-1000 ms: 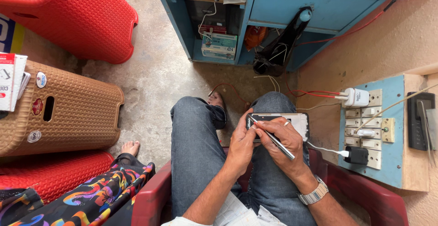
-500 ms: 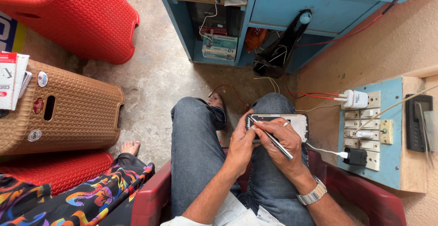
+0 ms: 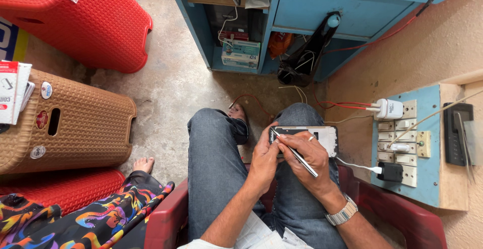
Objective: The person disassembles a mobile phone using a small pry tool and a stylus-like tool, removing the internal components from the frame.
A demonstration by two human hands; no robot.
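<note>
Sitting in a dark red chair [image 3: 402,219], the person rests a phone [image 3: 322,136] over the right knee of their jeans [image 3: 216,163]. The left hand [image 3: 264,161] grips the phone's near end, fingers curled around its edge. The right hand [image 3: 309,156], a metal watch [image 3: 342,213] on its wrist, pinches a thin metal tool [image 3: 297,154] like a pen, with the tip touching the phone's dark corner. A white cable [image 3: 354,165] runs from beside the phone to a black charger [image 3: 390,171] plugged into a blue switchboard [image 3: 430,178] on the wall at right, where a white charger [image 3: 388,109] also sits. Ahead stands a blue cabinet [image 3: 302,12] with a black bag [image 3: 302,63] hanging from its knob. At left lie 1 brown stool [image 3: 75,128] and 2 red ones on their sides; another person's bare foot [image 3: 143,164] shows near the brown one.
</note>
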